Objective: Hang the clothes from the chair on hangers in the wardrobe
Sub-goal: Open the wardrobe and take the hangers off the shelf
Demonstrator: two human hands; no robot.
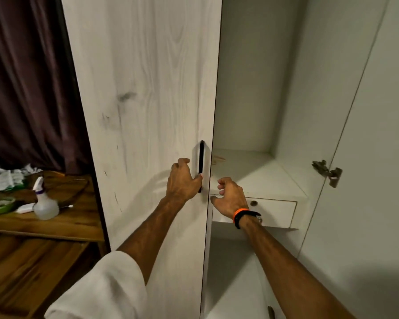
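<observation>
A white wood-grain wardrobe door (pixel 148 111) fills the middle of the view, still closed. My left hand (pixel 183 180) grips its black vertical handle (pixel 201 162), fingers curled round it. My right hand (pixel 228 196) hovers just right of the door's edge with loosely curled fingers, holding nothing; it wears an orange and black wristband. The right door (pixel 366 180) stands swung open, showing an interior shelf (pixel 251 171) and a small drawer (pixel 274 210) beneath it. No clothes, hangers or chair are in view.
To the left, a wooden table (pixel 62 222) carries a clear spray bottle (pixel 44 203), a green dish (pixel 0 207) and crumpled papers. A dark curtain (pixel 28 88) hangs behind it. A metal hinge (pixel 327 172) sits on the open door.
</observation>
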